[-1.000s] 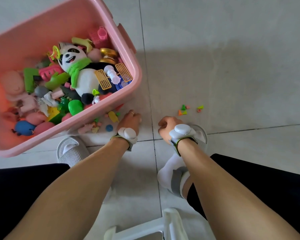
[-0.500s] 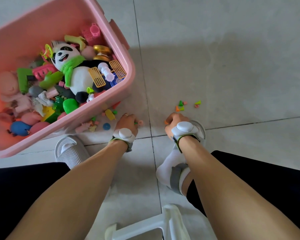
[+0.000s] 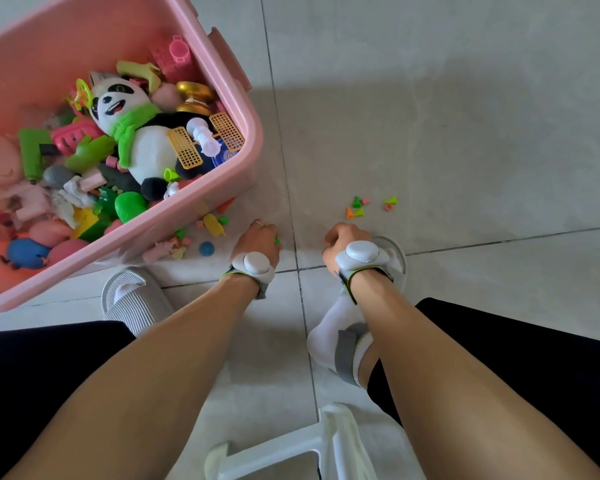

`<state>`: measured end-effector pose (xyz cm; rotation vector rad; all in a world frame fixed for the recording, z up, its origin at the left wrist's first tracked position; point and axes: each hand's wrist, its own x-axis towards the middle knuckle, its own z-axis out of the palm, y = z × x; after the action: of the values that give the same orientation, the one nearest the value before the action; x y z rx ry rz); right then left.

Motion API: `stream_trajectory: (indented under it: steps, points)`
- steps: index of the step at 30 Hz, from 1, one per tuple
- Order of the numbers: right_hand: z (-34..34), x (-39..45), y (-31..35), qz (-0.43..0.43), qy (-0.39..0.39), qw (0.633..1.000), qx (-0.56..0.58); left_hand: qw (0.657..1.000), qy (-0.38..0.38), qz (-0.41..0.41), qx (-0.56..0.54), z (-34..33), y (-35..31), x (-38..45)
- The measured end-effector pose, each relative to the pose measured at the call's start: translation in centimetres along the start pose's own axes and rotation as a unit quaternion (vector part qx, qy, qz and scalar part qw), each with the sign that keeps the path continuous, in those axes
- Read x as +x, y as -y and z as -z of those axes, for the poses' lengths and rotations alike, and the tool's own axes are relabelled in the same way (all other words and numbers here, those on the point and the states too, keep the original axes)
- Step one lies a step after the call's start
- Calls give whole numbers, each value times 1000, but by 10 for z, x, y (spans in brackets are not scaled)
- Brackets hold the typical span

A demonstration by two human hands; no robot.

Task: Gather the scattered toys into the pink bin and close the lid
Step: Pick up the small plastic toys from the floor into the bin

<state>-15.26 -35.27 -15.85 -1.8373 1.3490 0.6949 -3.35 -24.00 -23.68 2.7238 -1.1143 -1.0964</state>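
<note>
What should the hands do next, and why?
Probably lift the left hand over the pink bin and drop its load: its fingers curl round a small green piece. Small toys still lie on the floor beside the bin wall, and cones beyond the fisted right hand.

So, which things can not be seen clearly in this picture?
- Head view: left hand curls over something green; its fingers hide the rest.
- Right hand: contents hidden by curled fingers.
- Pink bin: left part cut off by the edge.
- Small cones: too small to identify.
</note>
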Motion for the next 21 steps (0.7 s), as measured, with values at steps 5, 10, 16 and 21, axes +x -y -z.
stream_trajectory:
  steps: [5, 10, 16, 21]
  points:
    - [-6, 16, -1, 19, -3, 999, -48, 1000, 5, 24, 5, 1, -4, 0]
    - [-26, 31, -6, 41, -20, 997, -68, 999, 2, 50, 8, 1, -8, -1]
    - [-37, 47, 2, 33, -10, 995, -91, 999, 5, 31, -30, -3, -7, -3]
    - [-33, 59, 4, 44, 18, 992, -121, 991, -18, 47, -122, -6, -7, -3]
